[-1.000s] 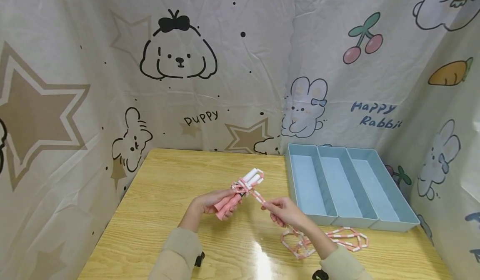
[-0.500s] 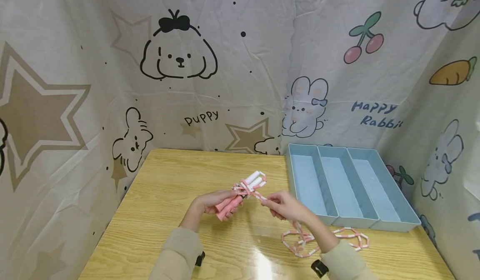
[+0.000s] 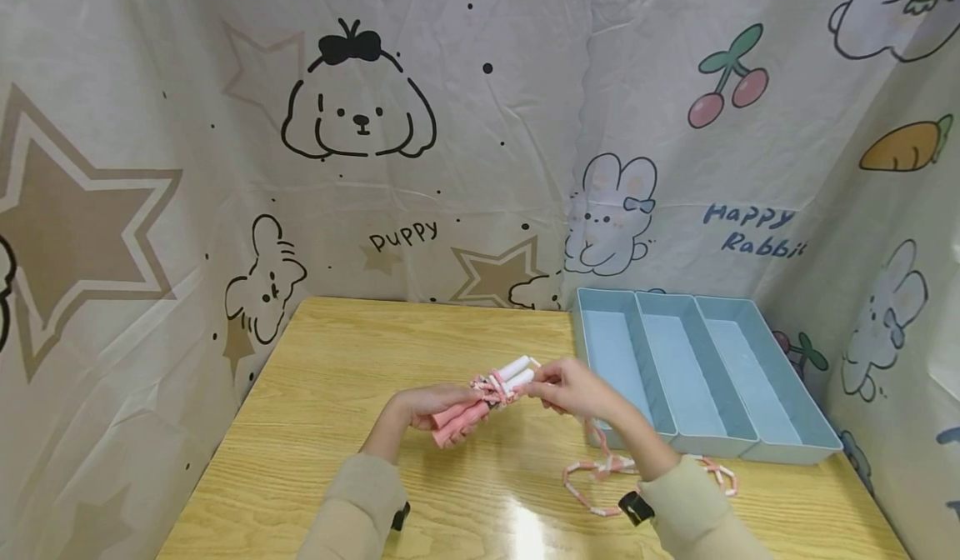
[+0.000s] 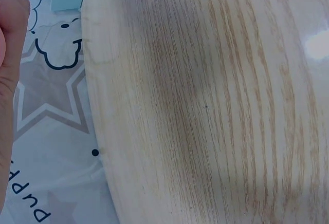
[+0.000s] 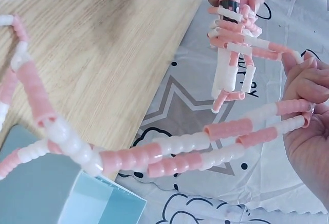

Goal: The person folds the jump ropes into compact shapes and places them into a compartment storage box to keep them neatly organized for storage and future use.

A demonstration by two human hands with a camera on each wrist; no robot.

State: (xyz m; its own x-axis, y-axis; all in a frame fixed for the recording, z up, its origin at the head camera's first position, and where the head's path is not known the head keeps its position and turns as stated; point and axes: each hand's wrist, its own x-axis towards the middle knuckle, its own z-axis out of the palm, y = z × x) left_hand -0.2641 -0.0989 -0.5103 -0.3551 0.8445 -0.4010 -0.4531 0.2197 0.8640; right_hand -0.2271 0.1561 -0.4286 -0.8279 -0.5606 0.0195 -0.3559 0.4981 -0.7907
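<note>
A beaded skipping rope has two pink-and-white handles [image 3: 459, 423] lying side by side, with pink and white beaded cord [image 3: 491, 387] wound about their middle. My left hand [image 3: 435, 403] grips the pink ends; in the left wrist view only part of that hand [image 4: 11, 34] shows at the edge. My right hand [image 3: 568, 388] is beside the white ends and pinches a doubled length of cord. The right wrist view shows this doubled cord [image 5: 131, 160] trailing from the right hand [image 5: 307, 149]. Loose loops of cord [image 3: 581, 506] lie on the table, partly hidden by my right forearm.
A light blue tray [image 3: 667, 442] with three long compartments stands at the right of the wooden table [image 3: 360, 343]. Its near edge is close to my right forearm. A printed cloth [image 3: 450, 177] hangs behind the table and along both sides.
My right hand has moved up and toward the white handle ends, bringing the cord with it. The handles have dipped slightly in my left hand. Some loose cord on the table has shifted.
</note>
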